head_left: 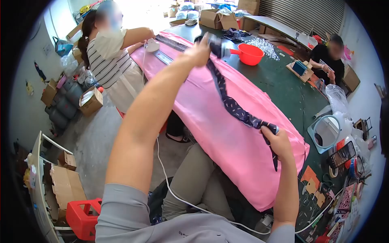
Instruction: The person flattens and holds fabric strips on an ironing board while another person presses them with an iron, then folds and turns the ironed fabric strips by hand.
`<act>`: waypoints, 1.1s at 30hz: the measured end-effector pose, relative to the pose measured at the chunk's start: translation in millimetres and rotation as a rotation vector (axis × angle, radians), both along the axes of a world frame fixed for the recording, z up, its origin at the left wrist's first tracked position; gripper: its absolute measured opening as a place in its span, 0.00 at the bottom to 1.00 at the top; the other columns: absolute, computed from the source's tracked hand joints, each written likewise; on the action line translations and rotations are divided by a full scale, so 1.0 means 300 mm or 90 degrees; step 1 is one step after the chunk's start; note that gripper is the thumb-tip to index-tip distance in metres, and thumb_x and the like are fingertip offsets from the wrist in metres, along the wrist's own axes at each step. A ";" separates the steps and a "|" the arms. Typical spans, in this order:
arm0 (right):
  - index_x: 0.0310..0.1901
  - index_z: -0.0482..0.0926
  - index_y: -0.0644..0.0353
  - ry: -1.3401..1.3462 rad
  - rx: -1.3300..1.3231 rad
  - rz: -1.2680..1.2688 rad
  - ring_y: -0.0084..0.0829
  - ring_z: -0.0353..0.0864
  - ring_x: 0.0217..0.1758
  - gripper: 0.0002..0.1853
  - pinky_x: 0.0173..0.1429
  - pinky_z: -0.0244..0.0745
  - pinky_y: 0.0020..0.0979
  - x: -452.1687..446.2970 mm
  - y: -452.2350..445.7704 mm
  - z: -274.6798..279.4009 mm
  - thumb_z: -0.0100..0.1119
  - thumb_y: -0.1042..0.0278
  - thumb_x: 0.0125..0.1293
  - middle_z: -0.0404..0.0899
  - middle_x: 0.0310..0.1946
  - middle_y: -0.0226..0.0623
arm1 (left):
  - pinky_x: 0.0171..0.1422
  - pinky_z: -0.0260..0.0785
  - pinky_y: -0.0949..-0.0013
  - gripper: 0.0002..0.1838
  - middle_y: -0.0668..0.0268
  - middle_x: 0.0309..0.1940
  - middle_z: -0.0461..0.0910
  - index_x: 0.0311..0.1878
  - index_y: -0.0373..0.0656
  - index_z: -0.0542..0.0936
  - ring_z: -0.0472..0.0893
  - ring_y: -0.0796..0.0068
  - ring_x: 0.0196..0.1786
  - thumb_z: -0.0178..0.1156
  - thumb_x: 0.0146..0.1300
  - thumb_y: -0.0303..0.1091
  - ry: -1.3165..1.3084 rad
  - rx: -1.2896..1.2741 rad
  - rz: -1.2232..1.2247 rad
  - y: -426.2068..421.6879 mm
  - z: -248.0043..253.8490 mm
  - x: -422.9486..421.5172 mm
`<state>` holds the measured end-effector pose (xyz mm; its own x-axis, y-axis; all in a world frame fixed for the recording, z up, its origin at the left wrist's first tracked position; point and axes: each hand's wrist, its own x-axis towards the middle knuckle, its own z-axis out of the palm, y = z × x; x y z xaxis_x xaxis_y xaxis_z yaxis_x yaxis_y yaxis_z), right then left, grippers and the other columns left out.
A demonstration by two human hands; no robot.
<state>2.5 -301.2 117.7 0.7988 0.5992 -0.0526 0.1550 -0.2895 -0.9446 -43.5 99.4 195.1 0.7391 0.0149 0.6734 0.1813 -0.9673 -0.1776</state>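
And there's the dark patterned strip (235, 108), slung over the pink cloth (243, 166)! Left hand (199, 54) closed round the far end, right hand (279, 142) pinching near the other, tail dangling. Looks light, limp, maybe slippery; gripping near both ends should control it.

Opening (150, 16), one, at your 11 o'clock: blazing white light. Shutter (302, 15), one, grey, ribbed, drawn down, between your 1 and 2. Bench (279, 29), one, long, pale-topped, along its foot. Walls, plain, pale: one (24, 81) between your 9 and 10, one (368, 77) near your 3. Floor (107, 133), bare grey, your 9. Stool (83, 214), red, your 8. Rack (39, 158), white-framed, just beyond. Table (285, 87), green-topped, from your 12 round to 4.
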 end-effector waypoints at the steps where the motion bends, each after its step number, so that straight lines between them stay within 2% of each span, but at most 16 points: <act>1: 0.35 0.86 0.59 0.005 -0.030 0.015 0.15 0.66 0.21 0.11 0.25 0.57 0.20 0.014 -0.015 -0.032 0.62 0.62 0.70 0.74 0.21 0.22 | 0.57 0.78 0.51 0.34 0.45 0.64 0.74 0.74 0.46 0.64 0.84 0.45 0.52 0.56 0.63 0.20 0.271 -0.069 0.256 -0.041 -0.079 -0.025; 2: 0.36 0.86 0.59 0.012 -0.063 0.033 0.15 0.67 0.22 0.10 0.26 0.58 0.20 0.017 -0.025 -0.049 0.62 0.62 0.69 0.75 0.22 0.22 | 0.55 0.79 0.53 0.33 0.46 0.61 0.78 0.74 0.47 0.66 0.85 0.46 0.50 0.56 0.64 0.23 0.334 -0.234 0.251 -0.111 -0.115 -0.035; 3: 0.36 0.86 0.59 0.014 -0.064 0.035 0.15 0.67 0.22 0.10 0.26 0.58 0.20 0.017 -0.025 -0.051 0.62 0.62 0.69 0.75 0.22 0.22 | 0.55 0.79 0.53 0.33 0.46 0.61 0.78 0.74 0.47 0.66 0.85 0.46 0.50 0.56 0.64 0.23 0.335 -0.235 0.252 -0.177 -0.148 -0.049; 5: 0.37 0.85 0.59 -0.031 -0.049 0.027 0.16 0.67 0.22 0.10 0.27 0.59 0.20 0.015 -0.012 -0.051 0.62 0.62 0.70 0.76 0.23 0.23 | 0.47 0.80 0.60 0.17 0.51 0.44 0.84 0.52 0.41 0.81 0.86 0.58 0.40 0.61 0.66 0.40 0.450 -0.463 0.115 -0.303 -0.213 -0.072; 6: 0.38 0.85 0.59 -0.051 -0.045 0.020 0.16 0.67 0.22 0.10 0.27 0.59 0.20 0.010 -0.009 -0.052 0.62 0.63 0.70 0.77 0.24 0.23 | 0.42 0.80 0.64 0.20 0.54 0.36 0.87 0.41 0.38 0.88 0.87 0.64 0.35 0.64 0.67 0.48 0.508 -0.579 0.040 -0.380 -0.252 -0.084; 9: 0.41 0.84 0.60 -0.073 -0.026 0.051 0.17 0.68 0.22 0.09 0.27 0.62 0.21 -0.001 0.006 -0.033 0.61 0.64 0.71 0.79 0.27 0.26 | 0.43 0.80 0.67 0.27 0.63 0.36 0.86 0.42 0.36 0.87 0.87 0.69 0.35 0.62 0.69 0.56 0.547 -1.119 -0.064 -0.606 -0.273 -0.109; 10: 0.41 0.84 0.60 -0.067 -0.038 0.044 0.17 0.68 0.22 0.09 0.27 0.62 0.21 -0.010 0.012 -0.019 0.61 0.64 0.71 0.79 0.27 0.26 | 0.43 0.80 0.67 0.27 0.63 0.36 0.86 0.42 0.36 0.87 0.87 0.69 0.35 0.62 0.69 0.56 0.558 -1.128 -0.070 -0.632 -0.307 -0.088; 12: 0.41 0.84 0.60 0.194 0.079 0.107 0.17 0.72 0.23 0.08 0.28 0.66 0.21 -0.034 0.008 -0.003 0.61 0.64 0.71 0.81 0.27 0.27 | 0.50 0.80 0.69 0.24 0.60 0.38 0.87 0.45 0.39 0.86 0.87 0.68 0.39 0.62 0.69 0.55 0.437 -1.447 -0.291 -0.682 -0.388 -0.060; 13: 0.41 0.84 0.60 0.198 0.069 0.098 0.17 0.72 0.23 0.08 0.28 0.66 0.21 -0.039 -0.007 -0.014 0.61 0.64 0.71 0.81 0.27 0.27 | 0.50 0.80 0.69 0.24 0.60 0.38 0.87 0.45 0.39 0.86 0.87 0.68 0.39 0.62 0.69 0.55 0.446 -1.458 -0.296 -0.699 -0.402 -0.054; 18: 0.43 0.84 0.59 0.219 0.034 0.157 0.18 0.74 0.22 0.07 0.27 0.68 0.22 -0.013 -0.040 -0.075 0.62 0.67 0.70 0.81 0.26 0.26 | 0.57 0.78 0.64 0.17 0.54 0.42 0.86 0.47 0.42 0.81 0.86 0.69 0.45 0.63 0.70 0.47 0.010 -1.535 -0.498 -0.689 -0.331 0.002; 20: 0.46 0.84 0.59 0.102 -0.008 0.100 0.20 0.76 0.26 0.08 0.31 0.71 0.23 0.014 -0.050 -0.088 0.63 0.70 0.67 0.82 0.29 0.28 | 0.58 0.77 0.62 0.14 0.53 0.43 0.86 0.47 0.42 0.80 0.85 0.69 0.48 0.64 0.70 0.44 -0.054 -1.525 -0.524 -0.660 -0.276 0.007; 22: 0.50 0.83 0.60 -0.014 -0.050 0.046 0.22 0.78 0.30 0.13 0.35 0.73 0.24 0.039 -0.054 -0.106 0.64 0.74 0.64 0.83 0.33 0.30 | 0.62 0.77 0.64 0.12 0.55 0.45 0.85 0.45 0.42 0.80 0.83 0.70 0.55 0.65 0.69 0.41 -0.149 -1.552 -0.791 -0.612 -0.251 0.014; 23: 0.50 0.83 0.60 -0.014 -0.052 0.044 0.22 0.78 0.30 0.13 0.35 0.73 0.24 0.047 -0.051 -0.124 0.64 0.74 0.64 0.83 0.33 0.30 | 0.64 0.76 0.63 0.13 0.56 0.47 0.84 0.46 0.42 0.79 0.82 0.68 0.56 0.66 0.69 0.41 -0.217 -1.534 -0.802 -0.601 -0.239 -0.004; 25: 0.53 0.82 0.59 -0.333 -0.013 -0.061 0.25 0.79 0.35 0.18 0.40 0.74 0.24 0.063 -0.045 -0.175 0.63 0.77 0.60 0.83 0.38 0.32 | 0.67 0.75 0.63 0.14 0.57 0.48 0.83 0.48 0.41 0.79 0.82 0.67 0.58 0.66 0.69 0.42 -0.277 -1.518 -0.814 -0.600 -0.246 -0.032; 27: 0.56 0.80 0.59 -0.658 0.027 -0.169 0.28 0.81 0.40 0.23 0.44 0.75 0.25 0.083 -0.045 -0.206 0.63 0.80 0.56 0.83 0.43 0.34 | 0.69 0.73 0.61 0.17 0.59 0.51 0.81 0.53 0.41 0.77 0.82 0.65 0.57 0.68 0.69 0.41 -0.453 -1.729 -0.505 -0.638 -0.324 -0.054; 33: 0.61 0.77 0.58 -0.631 -0.071 -0.074 0.38 0.81 0.49 0.31 0.52 0.76 0.30 0.049 -0.046 -0.260 0.58 0.85 0.52 0.81 0.51 0.36 | 0.65 0.76 0.64 0.19 0.59 0.50 0.83 0.60 0.40 0.74 0.85 0.64 0.54 0.66 0.71 0.36 -0.113 -1.968 -0.329 -0.861 -0.479 -0.110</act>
